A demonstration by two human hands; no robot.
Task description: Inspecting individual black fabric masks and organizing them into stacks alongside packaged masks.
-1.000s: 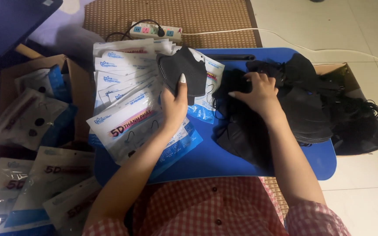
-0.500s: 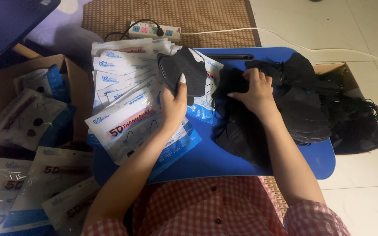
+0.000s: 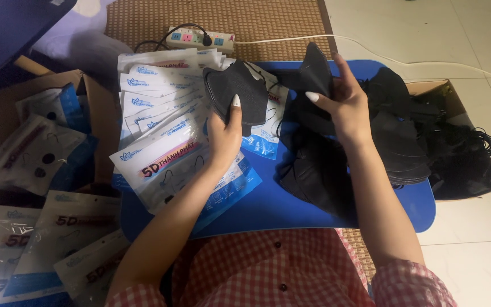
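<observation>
Nearest us, our left hand [image 3: 225, 133] pinches a black mask [image 3: 235, 91] flat over the pouches [image 3: 169, 136]. Beyond, our right hand [image 3: 342, 105] grips a folded mask [image 3: 315, 71], lifted above the mask pile [image 3: 319, 165] on the blue tray [image 3: 274, 207].

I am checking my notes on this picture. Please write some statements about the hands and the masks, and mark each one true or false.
1. The left hand holds a black mask. True.
2. The right hand lies flat and empty on the blue tray. False: it is raised and holds a folded black mask.
3. White packets are fanned out left of the left hand. True.
4. The masks in the cardboard box at the right are white. False: they are black.
5. A power strip lies on the woven mat beyond the tray. True.
</observation>
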